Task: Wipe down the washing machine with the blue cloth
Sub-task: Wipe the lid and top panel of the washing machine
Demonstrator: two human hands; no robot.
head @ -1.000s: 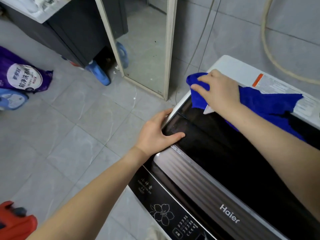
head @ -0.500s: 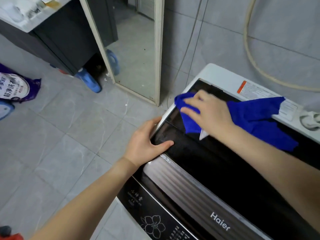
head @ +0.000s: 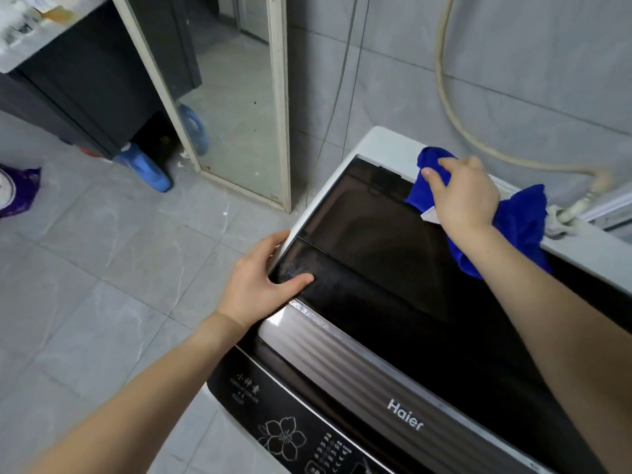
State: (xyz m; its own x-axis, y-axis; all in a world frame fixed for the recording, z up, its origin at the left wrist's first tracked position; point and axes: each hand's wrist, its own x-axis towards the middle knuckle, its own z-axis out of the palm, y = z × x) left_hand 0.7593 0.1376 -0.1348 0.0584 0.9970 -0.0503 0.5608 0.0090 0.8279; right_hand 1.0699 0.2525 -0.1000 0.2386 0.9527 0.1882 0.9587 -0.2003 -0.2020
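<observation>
While the left hand (head: 256,282) gripped one washing machine (head: 376,364) by its edge, the right hand (head: 465,196) held one blue cloth (head: 523,220). Cloth lay bunched under its curled fingers.

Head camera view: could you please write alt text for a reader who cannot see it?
A person's right hand holds a bunched blue cloth against the back edge of a white top-loading washing machine with a dark glass lid. The left hand grips the machine's left edge, thumb on the lid. A tall framed mirror stands beside it.
</observation>
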